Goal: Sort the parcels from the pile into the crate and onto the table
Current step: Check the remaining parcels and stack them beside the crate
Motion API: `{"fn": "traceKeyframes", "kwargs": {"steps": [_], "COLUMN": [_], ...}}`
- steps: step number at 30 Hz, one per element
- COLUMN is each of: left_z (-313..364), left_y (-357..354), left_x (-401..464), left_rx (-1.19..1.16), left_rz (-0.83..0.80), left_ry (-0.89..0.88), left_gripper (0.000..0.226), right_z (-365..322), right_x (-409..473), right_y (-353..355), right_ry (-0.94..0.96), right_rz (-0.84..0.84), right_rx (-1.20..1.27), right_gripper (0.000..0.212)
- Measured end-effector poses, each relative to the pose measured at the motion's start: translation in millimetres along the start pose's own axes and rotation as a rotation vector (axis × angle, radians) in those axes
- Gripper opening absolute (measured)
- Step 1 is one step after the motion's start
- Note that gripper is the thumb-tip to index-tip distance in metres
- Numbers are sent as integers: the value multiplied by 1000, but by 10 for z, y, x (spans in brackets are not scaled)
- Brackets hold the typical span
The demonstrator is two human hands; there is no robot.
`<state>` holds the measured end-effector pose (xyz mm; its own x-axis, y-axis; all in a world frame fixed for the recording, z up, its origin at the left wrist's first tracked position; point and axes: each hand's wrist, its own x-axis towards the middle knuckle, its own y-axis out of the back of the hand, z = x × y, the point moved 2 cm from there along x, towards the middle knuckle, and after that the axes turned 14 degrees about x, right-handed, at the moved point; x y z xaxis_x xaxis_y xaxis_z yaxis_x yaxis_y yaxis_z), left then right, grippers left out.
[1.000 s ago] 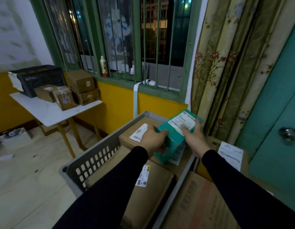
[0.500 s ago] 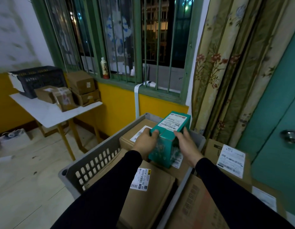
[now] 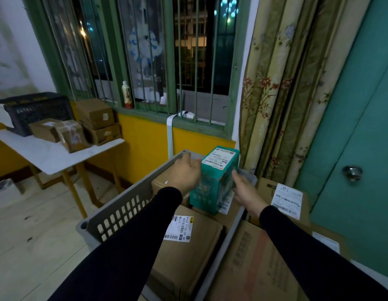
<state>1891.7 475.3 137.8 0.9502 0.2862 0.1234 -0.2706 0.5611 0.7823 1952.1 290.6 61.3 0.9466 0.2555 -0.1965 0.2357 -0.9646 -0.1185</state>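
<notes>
Nearest in the head view, brown cardboard parcels (image 3: 188, 253) lie flat in the grey perforated crate (image 3: 123, 211), with more of the pile (image 3: 254, 257) outside its right wall. Toward the crate's far end, a teal carton (image 3: 214, 181) stands upright on the parcels, its white shipping label facing up. The left hand (image 3: 185, 175) presses its left face with curled fingers; the right hand (image 3: 243, 192) holds the right face, fingers nearly straight. The carton looks stiff, smooth-skinned and probably light, so clamping opposite side faces should suit it. Farther off, the white table (image 3: 58, 153) carries taped boxes (image 3: 71, 135) and a black basket (image 3: 34, 109) along its far edge.
</notes>
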Motion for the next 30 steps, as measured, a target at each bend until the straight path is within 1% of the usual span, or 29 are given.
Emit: {"fn": "traceKeyframes", "kwargs": {"steps": [1,3,4,5,8,11,13,16,18,19,21,25,28,29,30], "left_z": [22,117,181,250,513,810,1042,1443,1687,1822,2027,2467,2931,3016,3163], "left_y": [39,85,94,110,52,-168,-380,-732,-957,-1057,-1262,-1679,-2122,-2214,-2362], "left_x": [8,-18,-37,-58,-126,-217,-337,-597,-775,-887,-1060,-1474,-1891,-1975,-2118], "left_rx": [12,-5,-21,-31,-53,-80,-81,-105,-125,-139,-163,-165,-194,-196,-202], "left_rz": [11,1,1,6,-10,-107,-181,-306,-393,-429,-478,-579,-676,-697,-716], "left_ry": [-31,-66,-84,-108,-183,-265,-331,-424,-481,-496,-511,-523,-529,-512,-512], "left_gripper": [55,60,61,61,59,58,59,60,61,61,60,57,71,70,62], "right_z": [-50,-124,-128,-145,-189,-265,-311,-326,-311,-306,-290,-178,-123,-120,-94], "right_x": [-64,-247,-308,-361,-594,-976,-1306,-1870,-2217,-2385,-2693,-3383,-3980,-4087,-4252], "right_y": [1,47,110,165,420,702,925,1386,1708,1892,2196,2834,3416,3544,3734], "right_ry": [3,9,20,37,85,109,146,181,201,212,218,218,207,192,171], "right_rz": [9,55,71,82,185,292,377,560,671,722,816,991,1133,1156,1178], "right_rx": [-16,-11,-10,-15,31,45,-2,-30,-12,-7,-13,-91,-161,-185,-199], "right_gripper": [102,75,67,63,54,38,32,24,25,31,40,49,49,48,47]}}
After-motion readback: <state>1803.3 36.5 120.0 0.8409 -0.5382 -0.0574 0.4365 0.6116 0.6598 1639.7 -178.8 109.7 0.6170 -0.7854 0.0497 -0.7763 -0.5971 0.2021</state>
